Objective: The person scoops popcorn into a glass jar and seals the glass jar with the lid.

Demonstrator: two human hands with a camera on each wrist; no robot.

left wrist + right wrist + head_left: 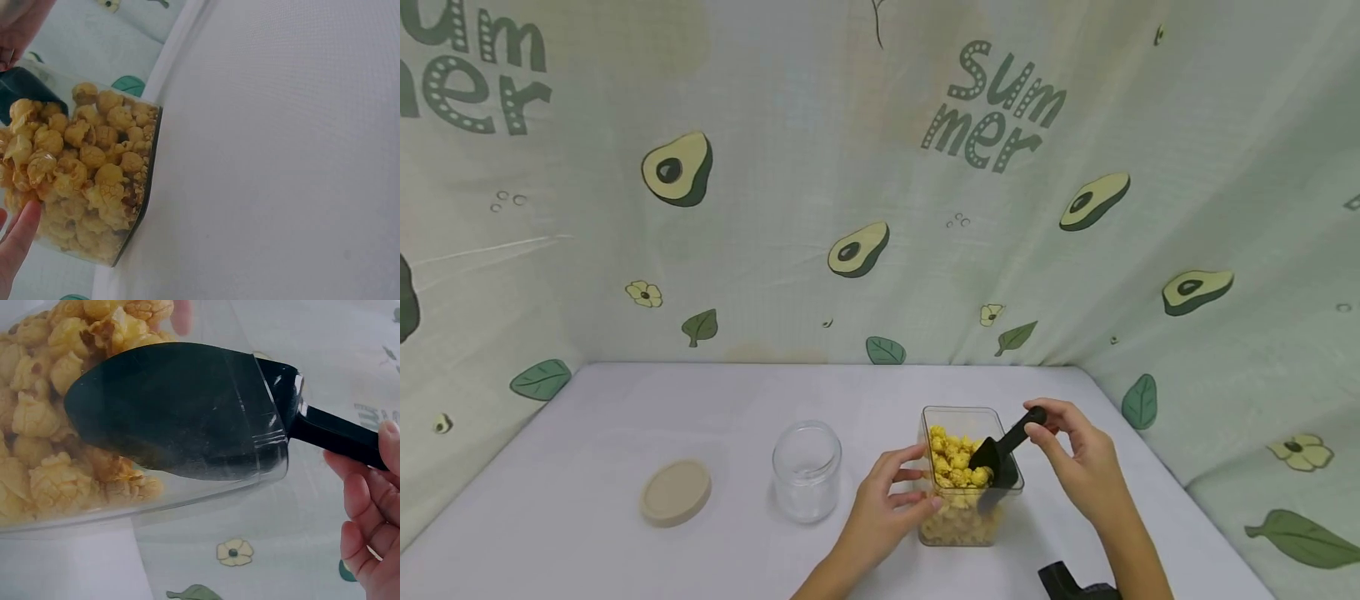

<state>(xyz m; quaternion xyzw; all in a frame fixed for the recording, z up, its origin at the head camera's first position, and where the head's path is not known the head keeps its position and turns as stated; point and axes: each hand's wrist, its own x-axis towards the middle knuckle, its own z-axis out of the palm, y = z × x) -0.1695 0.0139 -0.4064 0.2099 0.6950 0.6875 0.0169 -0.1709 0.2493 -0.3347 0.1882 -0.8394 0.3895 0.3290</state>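
A clear square container [958, 533] of yellow popcorn [953, 457] stands on the table. My left hand [887, 504] holds it at its left side and near corner, thumb across the front wall; in the left wrist view a fingertip [24, 231] lies against the wall. My right hand [1086, 467] pinches the handle of a black scoop [988, 454] over the container's right rim. The scoop's blade [175, 412] is inside, tilted down, its tip among the popcorn. Seen through the clear wall, several pieces lie beside the blade.
Left of the container stands a clear round jar [807, 475], open at the top. Farther left a beige round lid [676, 493] lies flat on the white table [737, 400]. A black object [1071, 583] shows near my right forearm. Printed cloth [775, 167] hangs behind and beside the table.
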